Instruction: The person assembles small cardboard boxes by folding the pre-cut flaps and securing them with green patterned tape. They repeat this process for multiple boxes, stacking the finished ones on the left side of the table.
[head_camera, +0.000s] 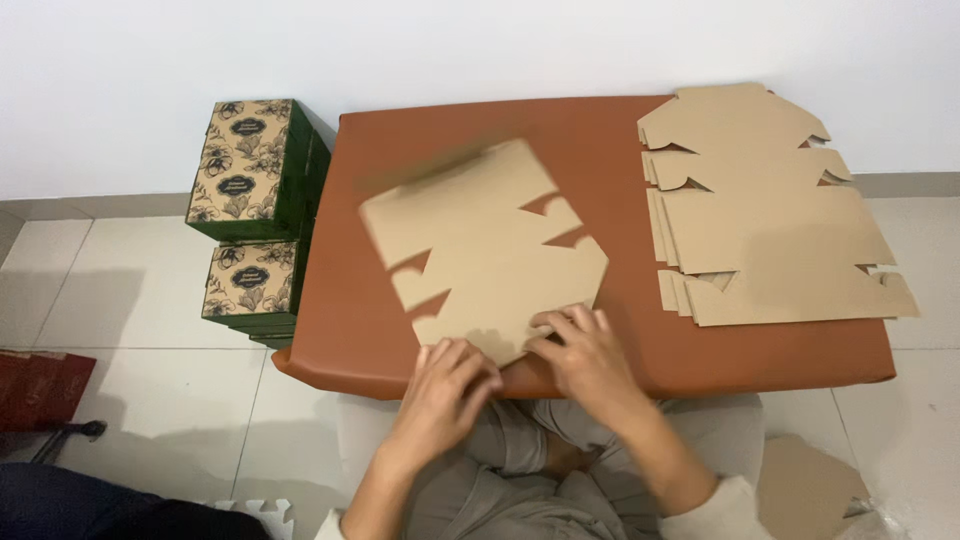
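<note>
— Where is the flat cardboard box blank (485, 250) right now?

— It lies on the brown tabletop (350, 300), slightly left of the middle, turned at an angle, with its near edge at the tabletop's front edge. Its far corner looks blurred, so I cannot tell whether that part is lifted off the surface or lying flat.

— And the hands?

— Both are at the near edge of the blank. The left hand (447, 385) has its fingers curled over the edge, its grip closed on the cardboard. The right hand (590, 360) lies just beside it with fingers spread on top of the sheet, pressing down rather than clasping; its grip is open.

— What else is around?

— A stack of the same blanks (770, 220) sits on the right part of the tabletop, well apart from the hands. On the floor to the left, against the tabletop's side, stand folded green boxes with floral lids (250, 170), stacked. A dark red item (40, 385) lies at the far left on the tiled floor (130, 290).
</note>
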